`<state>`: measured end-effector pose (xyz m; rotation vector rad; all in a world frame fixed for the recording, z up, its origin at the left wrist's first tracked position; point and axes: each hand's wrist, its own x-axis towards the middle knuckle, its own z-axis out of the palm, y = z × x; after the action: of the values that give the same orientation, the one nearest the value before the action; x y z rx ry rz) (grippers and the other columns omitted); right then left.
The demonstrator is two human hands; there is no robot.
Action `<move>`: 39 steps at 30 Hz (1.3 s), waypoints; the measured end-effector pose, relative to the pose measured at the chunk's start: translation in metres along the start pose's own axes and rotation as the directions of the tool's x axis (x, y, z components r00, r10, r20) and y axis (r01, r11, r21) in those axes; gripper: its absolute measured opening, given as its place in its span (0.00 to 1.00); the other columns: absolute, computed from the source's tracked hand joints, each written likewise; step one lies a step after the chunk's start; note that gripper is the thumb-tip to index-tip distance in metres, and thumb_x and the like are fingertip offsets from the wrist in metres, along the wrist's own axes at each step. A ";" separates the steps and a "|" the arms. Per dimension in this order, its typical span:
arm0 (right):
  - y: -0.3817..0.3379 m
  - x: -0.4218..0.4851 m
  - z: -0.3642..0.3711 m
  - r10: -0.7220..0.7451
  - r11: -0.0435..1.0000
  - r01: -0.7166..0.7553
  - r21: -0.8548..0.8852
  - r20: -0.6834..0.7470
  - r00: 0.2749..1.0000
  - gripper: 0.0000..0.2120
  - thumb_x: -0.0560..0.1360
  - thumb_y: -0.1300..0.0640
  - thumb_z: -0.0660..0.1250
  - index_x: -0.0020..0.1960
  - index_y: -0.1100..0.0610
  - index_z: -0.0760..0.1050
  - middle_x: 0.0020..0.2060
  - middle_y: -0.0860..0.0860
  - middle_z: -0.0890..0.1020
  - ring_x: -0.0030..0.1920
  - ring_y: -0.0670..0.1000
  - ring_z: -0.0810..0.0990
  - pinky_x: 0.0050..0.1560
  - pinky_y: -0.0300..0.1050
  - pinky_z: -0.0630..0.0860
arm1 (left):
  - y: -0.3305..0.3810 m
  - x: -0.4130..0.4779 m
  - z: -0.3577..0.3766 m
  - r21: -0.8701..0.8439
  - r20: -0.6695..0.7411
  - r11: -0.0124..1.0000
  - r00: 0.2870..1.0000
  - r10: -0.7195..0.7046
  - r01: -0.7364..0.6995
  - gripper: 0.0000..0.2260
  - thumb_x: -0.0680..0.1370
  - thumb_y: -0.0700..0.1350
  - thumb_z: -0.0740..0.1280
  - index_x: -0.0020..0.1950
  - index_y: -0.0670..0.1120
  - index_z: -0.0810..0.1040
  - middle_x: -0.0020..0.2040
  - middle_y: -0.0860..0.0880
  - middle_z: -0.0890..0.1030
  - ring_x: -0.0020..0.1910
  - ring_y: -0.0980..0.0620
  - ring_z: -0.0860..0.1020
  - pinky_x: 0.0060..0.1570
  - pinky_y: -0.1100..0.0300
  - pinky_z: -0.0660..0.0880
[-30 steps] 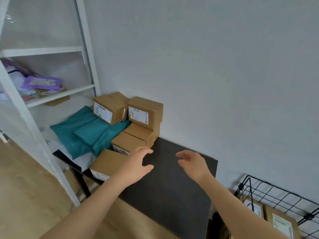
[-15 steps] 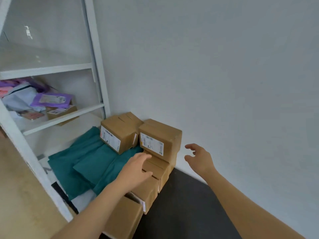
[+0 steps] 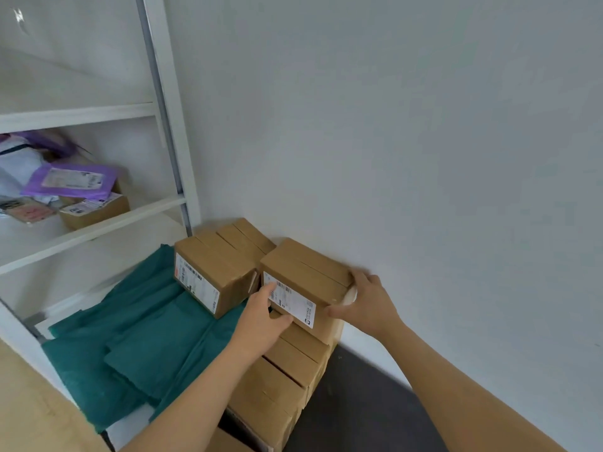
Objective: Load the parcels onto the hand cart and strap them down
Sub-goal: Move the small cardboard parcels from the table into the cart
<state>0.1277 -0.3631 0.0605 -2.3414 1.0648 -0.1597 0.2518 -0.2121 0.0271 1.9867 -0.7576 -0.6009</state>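
Note:
A small cardboard parcel (image 3: 310, 272) with a white label sits on top of a stack of flat cardboard boxes (image 3: 287, 370) against the wall. My left hand (image 3: 261, 318) holds its left lower corner, thumb on the label. On the parcel's right end, my right hand (image 3: 365, 301) grips with fingers over the top edge and thumb on the front. A second labelled parcel (image 3: 212, 269) stands just to the left, touching it. Teal mailer bags (image 3: 140, 340) lie spread out left of the stack. The hand cart is not in view.
A white shelf unit (image 3: 169, 125) stands at the left with a purple mailer (image 3: 70, 181) and a small box (image 3: 94, 210) on a shelf. A dark mat (image 3: 359, 409) covers the surface right of the stack. The grey wall runs close behind the parcels.
Both hands reached forward from above the dark mat and closed on the top right parcel. The view moved in closer to the stack.

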 end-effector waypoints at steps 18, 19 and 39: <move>-0.006 -0.046 -0.007 0.159 0.952 -0.124 0.281 -0.104 0.982 0.46 0.59 0.41 0.73 0.72 0.50 0.60 0.63 0.49 0.70 0.54 0.48 0.71 0.51 0.40 0.67 | 0.008 -0.012 -0.010 -0.262 0.052 0.962 0.996 -0.072 0.084 0.26 0.77 0.40 0.67 0.73 0.48 0.62 0.70 0.47 0.70 0.69 0.48 0.69 0.67 0.52 0.66; -0.006 -0.053 -0.010 0.171 0.937 -0.128 0.325 -0.107 0.979 0.45 0.59 0.41 0.72 0.72 0.50 0.60 0.62 0.49 0.71 0.54 0.49 0.72 0.51 0.40 0.68 | 0.009 -0.015 -0.008 -0.341 0.035 0.934 0.995 -0.098 0.104 0.27 0.77 0.41 0.67 0.73 0.47 0.61 0.69 0.46 0.70 0.68 0.48 0.69 0.67 0.51 0.65; 0.044 -0.257 0.031 0.534 0.352 -0.338 0.873 0.109 0.839 0.21 0.71 0.46 0.70 0.62 0.51 0.74 0.52 0.55 0.79 0.54 0.55 0.81 0.62 0.53 0.75 | -0.007 -0.113 0.064 -0.557 0.696 0.646 0.718 0.020 0.522 0.20 0.71 0.55 0.68 0.61 0.54 0.74 0.57 0.46 0.81 0.58 0.44 0.77 0.57 0.45 0.75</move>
<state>-0.0657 -0.1864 0.0408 -1.0490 1.2620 -0.5895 0.1325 -0.1660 0.0035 1.0870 -0.4644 -1.5810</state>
